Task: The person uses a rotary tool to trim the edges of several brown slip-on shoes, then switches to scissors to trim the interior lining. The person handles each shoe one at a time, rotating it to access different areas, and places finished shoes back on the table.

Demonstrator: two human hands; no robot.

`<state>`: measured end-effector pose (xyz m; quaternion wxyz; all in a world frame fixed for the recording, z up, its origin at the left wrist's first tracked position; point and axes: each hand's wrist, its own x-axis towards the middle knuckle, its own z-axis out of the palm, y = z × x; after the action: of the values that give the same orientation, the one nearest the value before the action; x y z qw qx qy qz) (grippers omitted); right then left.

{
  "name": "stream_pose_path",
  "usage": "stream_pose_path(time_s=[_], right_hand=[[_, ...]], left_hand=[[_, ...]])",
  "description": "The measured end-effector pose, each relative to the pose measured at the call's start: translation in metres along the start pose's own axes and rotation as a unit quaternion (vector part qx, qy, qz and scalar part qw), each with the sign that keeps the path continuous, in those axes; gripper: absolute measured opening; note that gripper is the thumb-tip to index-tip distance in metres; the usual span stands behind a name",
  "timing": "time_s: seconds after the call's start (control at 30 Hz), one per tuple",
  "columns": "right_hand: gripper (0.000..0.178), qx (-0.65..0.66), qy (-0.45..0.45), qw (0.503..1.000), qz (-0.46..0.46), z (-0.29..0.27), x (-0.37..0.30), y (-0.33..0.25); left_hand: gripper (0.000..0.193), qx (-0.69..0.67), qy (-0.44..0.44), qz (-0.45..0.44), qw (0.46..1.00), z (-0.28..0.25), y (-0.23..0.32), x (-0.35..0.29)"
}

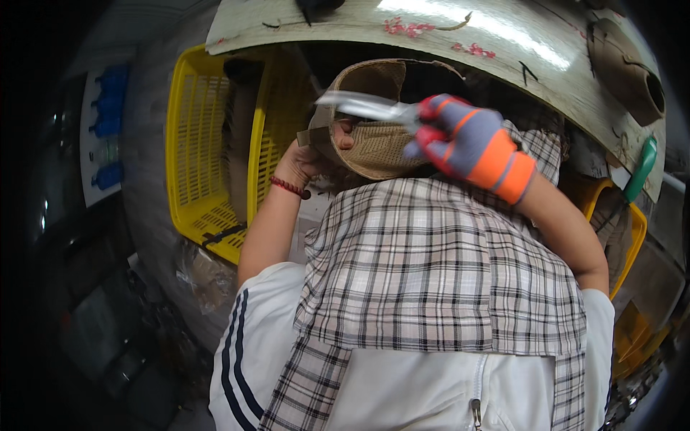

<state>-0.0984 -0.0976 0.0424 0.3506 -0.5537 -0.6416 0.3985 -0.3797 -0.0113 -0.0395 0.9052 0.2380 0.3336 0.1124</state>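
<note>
My left hand [316,158], bare and wearing a red bead bracelet, grips the left edge of a tan boot upper [388,149] with a mesh-like lining. Its thumb lies inside the curved opening; the other fingers are mostly hidden behind the material. In my right hand [474,147], which wears a grey and orange glove with red fingertips, is what looks like a pair of scissors [366,106]. The silvery blades point left across the opening of the upper and are smeared by motion. Whether they touch the material I cannot tell.
A yellow plastic basket [253,144] holding dark brown pieces stands at my left. The light table [345,29] runs along the far side, with another tan upper [625,72] on its right end. Near it is a green handle [642,169]. A second yellow basket [637,237] is at right.
</note>
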Motion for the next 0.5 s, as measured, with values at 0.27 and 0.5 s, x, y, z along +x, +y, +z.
stream_pose_path(time_s=[0.27,0.5], right_hand=[[0.033,-0.409,-0.151,0.895,0.099,-0.048,0.013,0.015],[0.034,-0.398,-0.138,0.907,0.004,-0.044,0.010,-0.001]], left_hand=[[0.060,-0.056,0.034,0.018,0.998,-0.020,-0.022,-0.001],[0.046,-0.099,0.095,0.051,0.989,-0.032,-0.036,-0.008]])
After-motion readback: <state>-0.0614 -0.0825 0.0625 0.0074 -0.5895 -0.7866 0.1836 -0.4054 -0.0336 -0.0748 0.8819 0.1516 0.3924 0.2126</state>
